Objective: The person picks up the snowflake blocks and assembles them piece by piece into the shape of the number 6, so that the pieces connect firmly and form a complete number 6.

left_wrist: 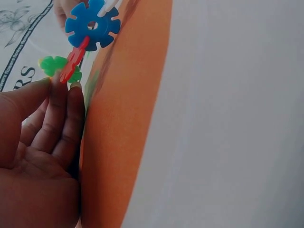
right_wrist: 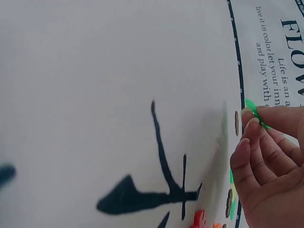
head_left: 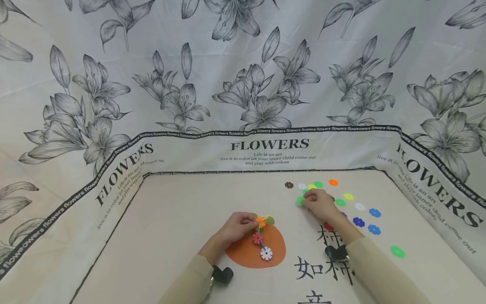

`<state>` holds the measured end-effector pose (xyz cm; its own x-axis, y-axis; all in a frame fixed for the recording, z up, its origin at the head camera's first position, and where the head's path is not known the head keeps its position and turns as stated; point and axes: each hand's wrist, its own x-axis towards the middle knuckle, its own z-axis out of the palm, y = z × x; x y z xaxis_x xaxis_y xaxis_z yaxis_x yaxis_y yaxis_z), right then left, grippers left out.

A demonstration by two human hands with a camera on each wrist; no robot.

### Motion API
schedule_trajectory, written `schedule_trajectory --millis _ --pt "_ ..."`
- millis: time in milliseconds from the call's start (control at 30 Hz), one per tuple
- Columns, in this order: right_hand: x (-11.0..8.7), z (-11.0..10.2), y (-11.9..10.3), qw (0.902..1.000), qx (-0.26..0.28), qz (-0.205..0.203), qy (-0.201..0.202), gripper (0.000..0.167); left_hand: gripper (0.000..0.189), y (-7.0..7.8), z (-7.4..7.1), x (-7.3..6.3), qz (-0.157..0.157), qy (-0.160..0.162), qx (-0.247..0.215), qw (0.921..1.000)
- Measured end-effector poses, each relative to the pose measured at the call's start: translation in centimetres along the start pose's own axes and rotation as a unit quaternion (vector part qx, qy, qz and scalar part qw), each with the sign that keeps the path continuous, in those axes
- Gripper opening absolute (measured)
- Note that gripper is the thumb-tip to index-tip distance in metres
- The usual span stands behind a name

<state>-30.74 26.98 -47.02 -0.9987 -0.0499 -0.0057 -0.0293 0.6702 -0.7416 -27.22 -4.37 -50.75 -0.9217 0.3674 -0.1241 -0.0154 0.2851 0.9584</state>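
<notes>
My left hand (head_left: pixel 237 228) is over the printed orange fruit (head_left: pixel 265 253). Its thumb and fingers pinch the upper end of a chain of interlocked plastic snowflake discs. In the head view an orange disc (head_left: pixel 260 222) is at the fingertips, a red disc (head_left: pixel 257 238) below it and a white disc (head_left: pixel 266 253) at the lower end. The left wrist view shows the chain with a blue disc (left_wrist: pixel 92 25), a red disc (left_wrist: pixel 74 61) edge-on and a green disc (left_wrist: pixel 56 65) beside the fingertips. My right hand (head_left: pixel 319 205) pinches a green snowflake disc (right_wrist: pixel 252 108) between thumb and fingers.
Loose discs lie scattered at the back right, among them brown (head_left: pixel 289 185), orange (head_left: pixel 333 182), yellow (head_left: pixel 348 196) and blue (head_left: pixel 373 229). A green disc (head_left: pixel 398 252) sits apart, farther right. Flower-printed cloth walls (head_left: pixel 265 152) border the table on three sides.
</notes>
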Motion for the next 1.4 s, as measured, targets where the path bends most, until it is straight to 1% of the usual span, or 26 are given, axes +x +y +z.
schedule_trajectory --millis 200,267,400,633,800,900,1167,1400 --pt "-0.4 1.3 -1.4 0.9967 0.072 -0.018 -0.033 0.029 0.012 0.1 0.1 0.1 0.0 0.0 -0.001 1.0" --pt "-0.6 1.7 -1.7 0.9944 0.091 -0.029 -0.045 0.029 0.013 0.1 0.1 0.2 -0.002 0.002 -0.004 1.0" --pt "-0.9 2.6 -2.3 0.99 0.121 -0.034 -0.063 0.029 0.014 0.0 0.0 0.2 -0.001 0.006 -0.002 1.0" --pt "-1.5 3.6 -3.1 0.986 0.137 -0.047 -0.083 0.03 0.013 0.0 -0.1 0.2 0.0 0.002 -0.012 0.9999" --pt "-1.8 4.3 -3.4 0.9832 0.149 -0.037 -0.099 0.029 0.013 0.0 -0.1 0.3 -0.005 -0.003 -0.016 0.9999" --pt "-2.0 4.6 -3.5 0.9806 0.158 -0.04 -0.109 0.028 0.013 -0.1 -0.1 0.3 -0.004 -0.002 -0.018 0.9998" --pt "-2.3 5.0 -3.8 0.9745 0.179 -0.049 -0.126 0.027 0.013 -0.1 -0.1 0.2 -0.005 0.003 -0.018 0.9998" --pt "-2.6 5.3 -4.1 0.9697 0.195 -0.047 -0.14 0.027 0.012 -0.1 -0.1 0.3 -0.002 -0.006 -0.019 0.9998"
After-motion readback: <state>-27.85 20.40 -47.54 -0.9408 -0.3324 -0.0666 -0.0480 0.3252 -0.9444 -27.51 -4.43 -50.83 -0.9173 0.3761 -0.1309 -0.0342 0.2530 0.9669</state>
